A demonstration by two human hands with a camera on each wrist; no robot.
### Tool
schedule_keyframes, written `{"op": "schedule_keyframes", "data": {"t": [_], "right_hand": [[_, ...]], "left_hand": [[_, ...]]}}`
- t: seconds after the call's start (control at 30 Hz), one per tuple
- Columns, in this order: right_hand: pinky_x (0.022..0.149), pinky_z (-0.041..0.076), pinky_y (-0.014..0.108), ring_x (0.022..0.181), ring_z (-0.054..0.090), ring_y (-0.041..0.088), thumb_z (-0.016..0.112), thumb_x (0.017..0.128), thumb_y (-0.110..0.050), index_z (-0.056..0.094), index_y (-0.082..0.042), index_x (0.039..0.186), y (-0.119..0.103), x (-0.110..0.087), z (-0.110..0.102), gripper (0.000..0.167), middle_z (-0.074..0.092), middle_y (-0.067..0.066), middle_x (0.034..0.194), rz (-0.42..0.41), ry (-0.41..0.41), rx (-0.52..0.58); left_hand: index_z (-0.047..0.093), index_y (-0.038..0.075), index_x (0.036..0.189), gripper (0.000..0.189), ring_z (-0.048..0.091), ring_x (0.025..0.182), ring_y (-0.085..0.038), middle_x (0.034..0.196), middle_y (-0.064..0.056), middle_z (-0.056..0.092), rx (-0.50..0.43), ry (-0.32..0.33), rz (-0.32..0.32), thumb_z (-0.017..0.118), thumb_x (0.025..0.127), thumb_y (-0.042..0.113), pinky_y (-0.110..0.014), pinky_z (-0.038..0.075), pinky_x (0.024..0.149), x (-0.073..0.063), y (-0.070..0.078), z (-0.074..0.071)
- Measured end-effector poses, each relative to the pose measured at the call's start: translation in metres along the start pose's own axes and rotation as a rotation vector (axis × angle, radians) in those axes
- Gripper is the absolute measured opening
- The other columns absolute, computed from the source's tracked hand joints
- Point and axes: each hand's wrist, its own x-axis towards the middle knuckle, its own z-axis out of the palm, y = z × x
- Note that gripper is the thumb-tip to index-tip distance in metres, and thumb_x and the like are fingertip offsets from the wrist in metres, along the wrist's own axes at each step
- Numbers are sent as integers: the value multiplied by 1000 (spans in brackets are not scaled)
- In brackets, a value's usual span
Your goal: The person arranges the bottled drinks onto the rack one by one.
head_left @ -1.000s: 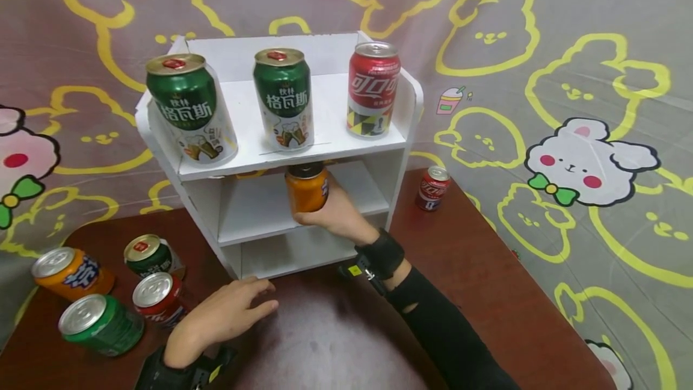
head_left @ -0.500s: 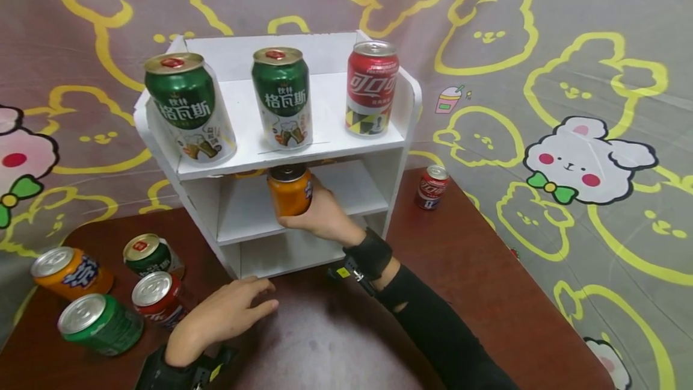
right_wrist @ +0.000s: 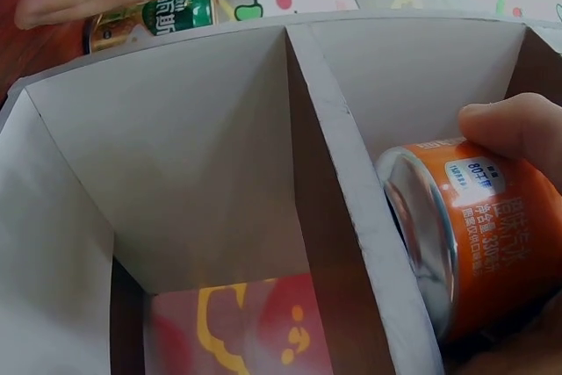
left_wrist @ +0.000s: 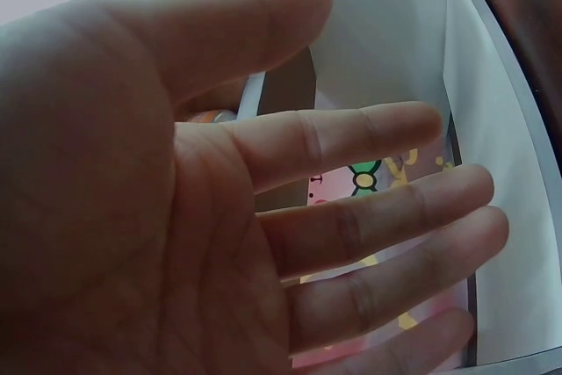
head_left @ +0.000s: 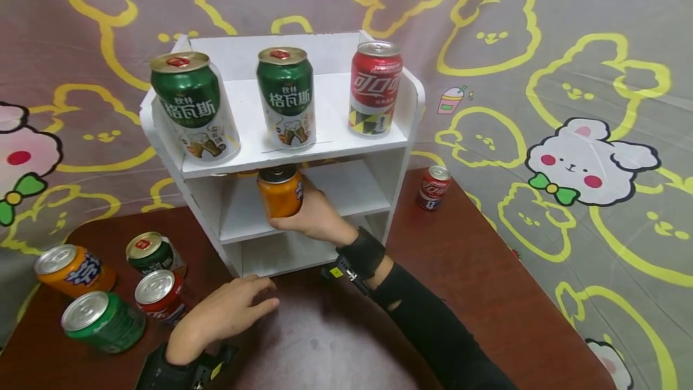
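Note:
My right hand (head_left: 319,215) grips an orange soda can (head_left: 280,194) upright at the middle level of a white shelf (head_left: 346,151). In the right wrist view, the can's metal base (right_wrist: 421,234) lies close to the shelf board's front edge; whether it touches the board I cannot tell. Overhead on the top board stand two green-and-white kvass cans, one left (head_left: 197,110) and one central (head_left: 287,98), plus a red cola can (head_left: 376,89) at right. My left hand (head_left: 224,315) hovers before the shelf's lower left, fingers extended and holding nothing; its palm fills the left wrist view.
Left on the brown table (head_left: 514,306) are another orange can (head_left: 76,272), a green can (head_left: 103,321), a red can (head_left: 162,297) and a kvass can (head_left: 154,254). A small red cola can (head_left: 433,187) stands right of the shelf. Patterned cloth (head_left: 487,29) hangs behind.
My right hand has shifted left along the middle level, carrying the orange can from near the centre toward the left side. The left hand stays where it was.

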Motion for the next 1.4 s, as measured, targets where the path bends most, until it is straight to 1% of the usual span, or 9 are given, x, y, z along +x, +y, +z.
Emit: {"op": "schedule_keyframes", "data": {"t": [0.23,0.3,0.4,0.53,0.63,0.77,0.9,1.07,1.4], "right_hand": [[78,48,24,87,58,11,82,72,-22,38,-10,128,-4,2,7,73,56,-1,103,-12,-16,15],[78,48,24,86,58,10,82,73,-22,39,-10,127,-5,4,9,70,56,-2,102,-20,-18,6],[75,48,22,83,59,9,81,74,-23,45,-10,121,-6,6,13,61,58,-3,98,-40,-37,-12],[73,48,20,81,59,7,80,76,-25,49,-11,117,-7,10,18,53,58,-5,96,-85,-72,-27],[74,48,20,83,58,7,80,76,-24,47,-11,119,-8,11,19,55,57,-5,98,-107,-85,-22],[76,48,20,85,58,7,80,76,-23,45,-11,121,-9,12,20,58,56,-5,100,-101,-86,-23],[76,48,20,85,58,6,80,76,-25,45,-11,122,-10,12,22,59,56,-5,100,-102,-92,-21],[74,48,19,82,59,5,82,74,-26,44,-11,121,-11,11,26,62,56,-5,98,-90,-55,-8],[71,46,16,83,56,5,85,70,-28,38,-6,124,-19,11,40,75,54,-2,100,-19,88,-47]], "left_hand": [[64,9,113,36,59,97,-22,109,-3,62,-10,-8,-10,65,89,36,-49,47,83,0,0,-1],[64,9,113,36,59,96,-22,108,-3,62,-8,-2,-6,65,89,36,-49,47,83,0,1,-1],[64,9,112,35,59,96,-23,107,-4,62,-1,6,-4,65,89,35,-49,47,83,-1,1,-1],[64,8,112,34,59,96,-24,107,-4,62,-3,8,-13,65,89,34,-49,47,83,-1,0,0],[65,9,111,34,59,96,-23,106,-4,62,-3,8,-10,64,90,34,-49,47,83,-1,0,-1],[65,9,111,33,59,96,-23,107,-4,62,2,7,4,63,90,34,-49,47,83,0,0,-1],[65,9,111,33,59,98,-24,109,-5,63,-5,0,-2,63,91,35,-50,47,85,-1,0,-3],[65,8,112,38,59,102,-27,112,-7,63,3,11,-5,62,91,38,-51,45,86,-2,-4,-5],[65,7,112,39,60,98,-29,110,-10,63,23,8,-28,63,90,39,-54,46,84,2,-8,-6]]}}
